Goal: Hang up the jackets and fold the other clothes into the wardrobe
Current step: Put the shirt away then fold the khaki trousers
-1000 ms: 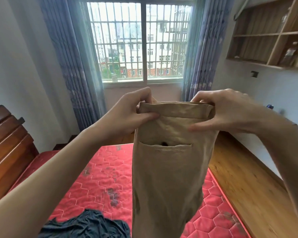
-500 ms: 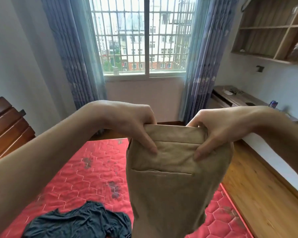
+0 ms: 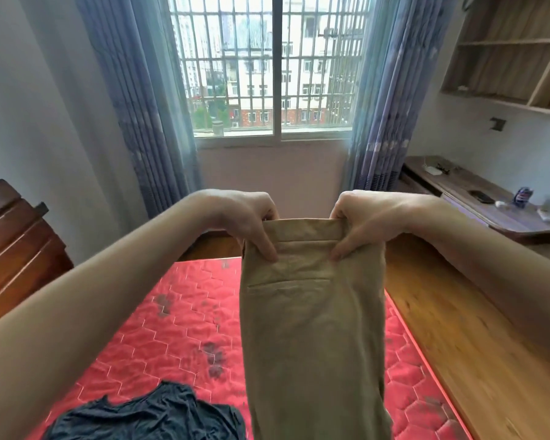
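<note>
A pair of tan trousers (image 3: 311, 328) hangs upright in front of me over the red mattress (image 3: 159, 331), back pocket facing me. My left hand (image 3: 245, 220) pinches the waistband at its left end and my right hand (image 3: 362, 220) pinches it at the right end. The legs drop out of view at the bottom edge. A dark grey garment (image 3: 146, 417) lies crumpled on the mattress at the lower left, untouched.
A dark wooden headboard (image 3: 16, 249) stands at the left. Wooden floor (image 3: 464, 344) runs along the bed's right side. A desk (image 3: 489, 204) with a can and small items sits at the right wall under an open wooden shelf (image 3: 515, 52). Barred window and blue curtains are ahead.
Both hands have lowered the trousers toward the mattress and turned knuckles-up on the waistband. The view has tilted down, bringing the desk into sight.
</note>
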Motion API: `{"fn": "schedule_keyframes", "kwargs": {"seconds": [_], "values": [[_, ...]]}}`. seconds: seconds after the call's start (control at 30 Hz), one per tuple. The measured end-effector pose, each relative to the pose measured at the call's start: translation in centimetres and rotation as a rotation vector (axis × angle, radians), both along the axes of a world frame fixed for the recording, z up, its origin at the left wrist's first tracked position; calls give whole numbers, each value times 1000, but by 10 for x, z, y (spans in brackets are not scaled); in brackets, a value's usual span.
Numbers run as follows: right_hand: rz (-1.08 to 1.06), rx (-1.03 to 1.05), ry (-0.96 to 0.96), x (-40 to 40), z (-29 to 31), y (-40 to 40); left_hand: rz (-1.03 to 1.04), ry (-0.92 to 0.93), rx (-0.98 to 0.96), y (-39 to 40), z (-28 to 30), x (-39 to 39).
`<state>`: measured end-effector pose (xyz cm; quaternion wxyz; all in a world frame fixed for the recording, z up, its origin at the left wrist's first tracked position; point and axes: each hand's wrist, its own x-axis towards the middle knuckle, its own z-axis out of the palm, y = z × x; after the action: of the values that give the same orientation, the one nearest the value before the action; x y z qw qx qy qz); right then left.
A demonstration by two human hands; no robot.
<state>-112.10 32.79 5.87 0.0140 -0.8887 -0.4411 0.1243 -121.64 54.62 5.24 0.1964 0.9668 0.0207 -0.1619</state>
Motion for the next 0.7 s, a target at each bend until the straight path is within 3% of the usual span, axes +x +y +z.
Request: {"fn": "schedule_keyframes", "kwargs": {"seconds": [0.17,0.37,0.5,0.7], "values": [[6,138,-459,48,6,36,78,-398,130,26,6,48],[-55,367,-727,74,54,57,95,-828,444,45,58,79],[-43,392,-793,74,53,59,103,-926,525,50,61,79],[-61,374,-752,71,-21,55,117,-830,470,50,-8,72]]}}
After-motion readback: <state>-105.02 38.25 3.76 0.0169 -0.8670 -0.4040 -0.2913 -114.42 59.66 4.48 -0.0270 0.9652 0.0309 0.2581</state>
